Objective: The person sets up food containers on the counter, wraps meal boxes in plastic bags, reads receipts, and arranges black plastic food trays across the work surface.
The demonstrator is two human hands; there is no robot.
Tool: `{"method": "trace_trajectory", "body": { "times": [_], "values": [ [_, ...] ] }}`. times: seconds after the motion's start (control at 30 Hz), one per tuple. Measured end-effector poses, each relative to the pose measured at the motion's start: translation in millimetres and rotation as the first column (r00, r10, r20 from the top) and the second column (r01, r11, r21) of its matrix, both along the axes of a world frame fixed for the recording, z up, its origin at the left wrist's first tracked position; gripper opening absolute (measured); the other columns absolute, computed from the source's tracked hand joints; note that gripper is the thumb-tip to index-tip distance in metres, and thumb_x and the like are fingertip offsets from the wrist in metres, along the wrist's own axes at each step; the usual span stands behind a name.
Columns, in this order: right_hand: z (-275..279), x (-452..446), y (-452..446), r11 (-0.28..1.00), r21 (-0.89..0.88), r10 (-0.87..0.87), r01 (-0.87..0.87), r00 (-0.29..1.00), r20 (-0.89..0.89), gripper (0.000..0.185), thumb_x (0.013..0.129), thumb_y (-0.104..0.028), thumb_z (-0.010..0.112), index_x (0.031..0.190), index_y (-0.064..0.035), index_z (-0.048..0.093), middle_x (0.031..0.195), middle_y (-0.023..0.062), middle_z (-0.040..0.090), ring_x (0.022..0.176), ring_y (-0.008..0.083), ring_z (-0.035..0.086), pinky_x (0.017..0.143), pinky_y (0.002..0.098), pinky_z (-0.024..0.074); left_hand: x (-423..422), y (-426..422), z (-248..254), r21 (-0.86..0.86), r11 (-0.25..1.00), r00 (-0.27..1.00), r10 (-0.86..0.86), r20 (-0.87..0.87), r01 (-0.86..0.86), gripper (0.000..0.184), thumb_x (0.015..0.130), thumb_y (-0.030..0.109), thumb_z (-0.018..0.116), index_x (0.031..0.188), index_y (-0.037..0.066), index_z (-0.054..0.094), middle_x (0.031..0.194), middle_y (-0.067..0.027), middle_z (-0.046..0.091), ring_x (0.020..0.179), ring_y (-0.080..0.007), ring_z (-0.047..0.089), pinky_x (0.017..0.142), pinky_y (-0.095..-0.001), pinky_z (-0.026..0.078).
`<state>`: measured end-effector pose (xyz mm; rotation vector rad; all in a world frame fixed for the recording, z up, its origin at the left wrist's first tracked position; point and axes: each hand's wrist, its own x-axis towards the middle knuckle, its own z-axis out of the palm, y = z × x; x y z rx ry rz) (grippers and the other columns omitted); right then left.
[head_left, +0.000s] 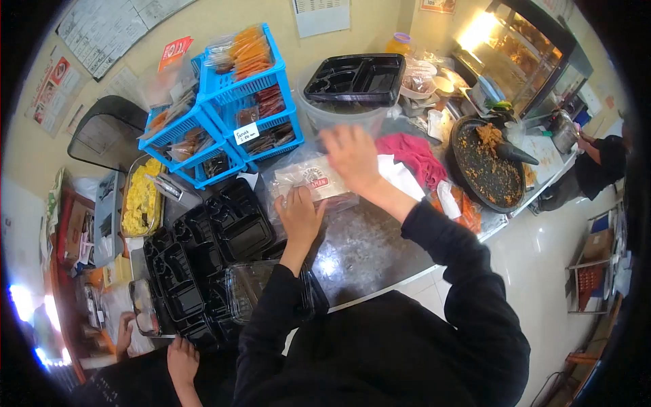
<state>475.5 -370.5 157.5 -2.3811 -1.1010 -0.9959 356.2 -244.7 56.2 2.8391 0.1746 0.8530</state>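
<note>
My left hand (300, 216) rests with its fingers spread on the near edge of a clear plastic bag. Inside the bag lies a stack of flat brown paper packets (298, 175) with a red printed logo. Above the bag's right end is my right hand (350, 161), its fingers smeared by motion, so I cannot tell whether anything is in them. Left of my left hand lie black compartment trays (241, 227). A clear tub (342, 121) with black trays (356, 78) on top stands just beyond my right hand.
Blue baskets (234, 112) of small sachets stand at the back. A stone mortar (475, 166) with brown paste sits at right beside a red cloth (413, 156). Yellow food fills a container (144, 197) at left. Another person's hand (183, 366) is near the trays; a person (600, 163) stands far right.
</note>
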Motion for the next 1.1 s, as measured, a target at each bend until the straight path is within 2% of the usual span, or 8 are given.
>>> {"method": "trace_trajectory", "body": {
  "times": [0.2,0.27,0.37,0.57,0.73,0.9,0.97,1.1],
  "values": [
    [-30.3,22.0,-15.3,0.981,0.03,-0.146,0.191,0.832,-0.535,0.021,0.079,-0.02,0.065,0.093,-0.0037,0.064,0.087,0.0202,0.067,0.085,0.0374,0.067,0.069,0.0469,0.0536,-8.1,4.9,28.6,-0.275,0.957,0.987,0.055,-0.149,-0.095,0.038,0.086,0.032,0.066,0.108,0.003,0.053,0.106,-0.0135,0.063,0.104,-0.0295,0.058,0.098,-0.0501,0.031],
    [-5.5,17.3,-23.3,0.975,-0.023,-0.189,0.222,0.766,-0.614,0.018,0.082,-0.018,0.061,0.089,-0.0015,0.065,0.084,0.0217,0.068,0.08,0.0405,0.068,0.069,0.0487,0.0541,0.5,27.6,44.6,-0.497,0.867,0.981,0.067,0.182,0.033,0.021,0.091,0.025,0.062,0.096,0.005,0.056,0.084,-0.0128,0.066,0.076,-0.0257,0.063,0.077,-0.0391,0.046],
    [39.8,38.1,-54.1,0.949,-0.239,-0.305,0.203,0.777,-0.551,0.017,0.08,-0.015,0.059,0.083,-0.0001,0.066,0.081,0.0237,0.068,0.076,0.0433,0.068,0.067,0.0504,0.0541,2.0,48.0,121.0,-0.852,0.484,0.941,0.152,0.303,0.197,0.021,0.1,0.017,0.052,0.087,0.003,0.06,0.089,-0.0089,0.07,0.071,-0.0102,0.058,0.069,-0.0282,0.046],
    [61.5,58.0,-68.6,0.787,0.61,0.617,-0.097,0.142,-0.774,0.03,0.085,-0.011,0.058,0.112,0.0028,0.054,0.103,0.016,0.061,0.086,0.0317,0.068,0.074,0.0409,0.0528,0.1,24.9,164.4,-0.859,0.318,0.912,-0.052,0.407,0.401,0.018,0.098,0.025,0.056,0.102,0.007,0.056,0.114,-0.0073,0.066,0.073,-0.0083,0.052,0.074,-0.0244,0.045],
    [58.0,-17.6,-53.2,0.534,0.823,0.845,-0.191,0.08,-0.529,0.051,0.085,0.002,0.056,0.13,-0.0028,0.033,0.118,0.0147,0.042,0.089,0.0253,0.063,0.073,0.0339,0.051,-14.4,-54.5,183.9,-0.862,0.317,0.915,-0.217,0.34,0.395,0.039,0.1,0.034,0.046,0.123,0.003,0.054,0.126,-0.0109,0.058,0.099,-0.0176,0.058,0.092,-0.0302,0.044],
    [75.7,-56.0,-83.7,0.629,0.705,0.775,-0.326,0.33,-0.539,0.061,0.083,0.014,0.05,0.134,-0.0093,0.024,0.115,0.0135,0.04,0.083,0.0184,0.058,0.066,0.0278,0.0506,-48.3,-93.4,201.3,-0.329,0.893,0.951,-0.298,0.083,0.308,0.057,0.095,0.05,0.048,0.125,0.003,0.055,0.137,-0.0162,0.047,0.112,-0.0303,0.048,0.1,-0.0422,0.034],
    [100.8,-73.0,-116.0,0.616,0.77,0.786,-0.167,0.06,-0.616,0.064,0.083,0.016,0.047,0.134,-0.0122,0.022,0.113,0.0118,0.04,0.079,0.0168,0.057,0.062,0.0267,0.0496,-49.0,-44.0,164.5,-0.433,0.611,0.747,-0.577,0.33,0.663,0.071,0.093,0.061,0.042,0.126,-0.001,0.054,0.139,-0.0174,0.045,0.114,-0.0298,0.048,0.101,-0.042,0.034],
    [125.1,-112.8,-159.8,0.623,0.727,0.684,-0.291,-0.249,-0.686,0.063,0.079,0.021,0.043,0.129,-0.0111,0.025,0.113,0.0127,0.041,0.08,0.0172,0.056,0.062,0.0273,0.0457,-20.2,-125.6,126.5,-0.684,-0.122,0.683,-0.055,0.728,0.719,0.095,0.081,0.085,0.032,0.104,-0.001,0.066,0.121,-0.0219,0.06,0.099,-0.0298,0.057,0.097,-0.0472,0.041]
  ]
}}
